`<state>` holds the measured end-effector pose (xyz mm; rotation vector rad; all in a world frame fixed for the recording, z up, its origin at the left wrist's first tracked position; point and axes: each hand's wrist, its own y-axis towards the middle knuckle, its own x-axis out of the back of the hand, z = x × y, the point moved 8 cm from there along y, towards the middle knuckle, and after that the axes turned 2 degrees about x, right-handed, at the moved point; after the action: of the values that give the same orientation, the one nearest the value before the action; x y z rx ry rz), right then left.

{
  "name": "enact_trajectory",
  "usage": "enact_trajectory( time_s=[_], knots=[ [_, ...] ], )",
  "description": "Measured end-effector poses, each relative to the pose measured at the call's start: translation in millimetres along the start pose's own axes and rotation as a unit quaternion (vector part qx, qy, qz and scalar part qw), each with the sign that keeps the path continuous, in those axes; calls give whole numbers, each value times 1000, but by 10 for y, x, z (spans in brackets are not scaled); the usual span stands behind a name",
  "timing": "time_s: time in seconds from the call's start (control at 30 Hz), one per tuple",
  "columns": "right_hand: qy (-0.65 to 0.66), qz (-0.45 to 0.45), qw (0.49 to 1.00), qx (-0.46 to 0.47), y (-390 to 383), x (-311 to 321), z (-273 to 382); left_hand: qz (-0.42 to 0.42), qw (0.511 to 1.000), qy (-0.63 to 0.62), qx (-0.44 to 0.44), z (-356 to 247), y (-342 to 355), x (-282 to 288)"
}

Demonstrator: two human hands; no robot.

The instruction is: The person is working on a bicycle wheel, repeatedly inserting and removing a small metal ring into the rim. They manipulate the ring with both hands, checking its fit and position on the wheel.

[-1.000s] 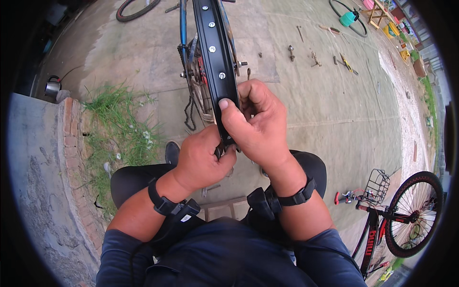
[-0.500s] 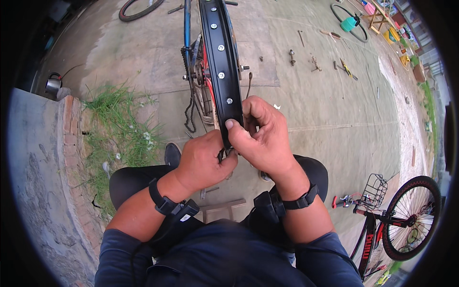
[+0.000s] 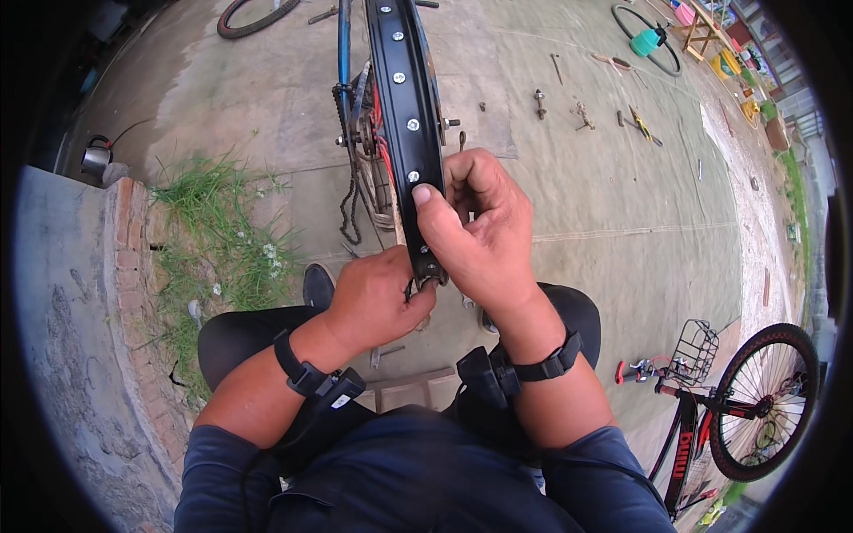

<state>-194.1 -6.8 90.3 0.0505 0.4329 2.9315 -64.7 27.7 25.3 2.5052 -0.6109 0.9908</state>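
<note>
Rim [image 3: 402,98] ahead of person, nearest visible stretch between both hands. Left hand [image 3: 378,298] pinching nearest stretch; right hand [image 3: 484,226] gripping right edge, thumb on channel. One rim; five spoke nipples [image 3: 412,124] beyond right thumb. Versus half-second ago, right hand farther along rim, away from left.

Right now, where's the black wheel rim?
In the head view, the black wheel rim runs down from the top edge, just left of centre, to the left hand and right hand; a blue frame tube is on its left.
</note>
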Motion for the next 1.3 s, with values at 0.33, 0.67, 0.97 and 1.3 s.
enact_trajectory(
  time_s=[0.33, 0.67, 0.97, 1.3],
  knots=[
    [-28, -2, 999, 36, 4, 2, 25, 19, 1000, 11, 19, 42, -17, -48],
    [-25, 37, 999, -9, -52, -12, -64, 122, 990, 5, 71, 93, 21, -3],
    [-33, 116, 993, -6, -241, 72, -204, 188, 868, -401, 224, 495, -52, 183],
    [-109, 180, 977, 27, -379, 83, -255, 36, 705, -643, 299, 592, -100, 219]
  ],
)
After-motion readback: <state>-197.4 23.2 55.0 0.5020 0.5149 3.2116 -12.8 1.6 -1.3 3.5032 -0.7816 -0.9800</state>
